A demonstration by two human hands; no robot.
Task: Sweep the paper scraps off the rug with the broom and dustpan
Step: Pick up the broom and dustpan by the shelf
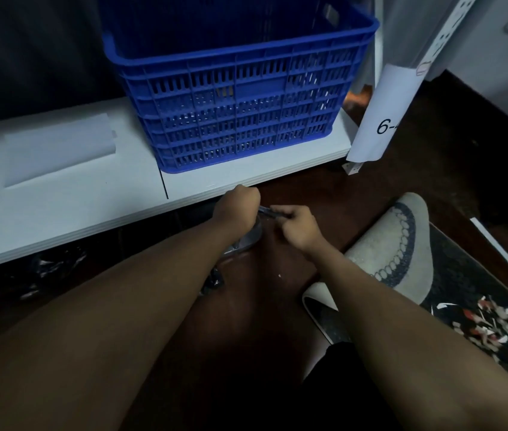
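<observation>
Risk lies in the slim dark handle (273,213) slipping, since it is only pinched by the right hand (298,227); the left hand (240,206) is curled, its hold hidden. Red and white paper scraps (492,321) are heaped on the dark patterned rug (452,269), well apart. Contents of the blue slotted plastic crate (240,98) cannot be told.

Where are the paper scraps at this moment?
In the head view the paper scraps lie at the lower right on the dark rug, right of the person's right forearm and beyond the grey slipper.
</observation>
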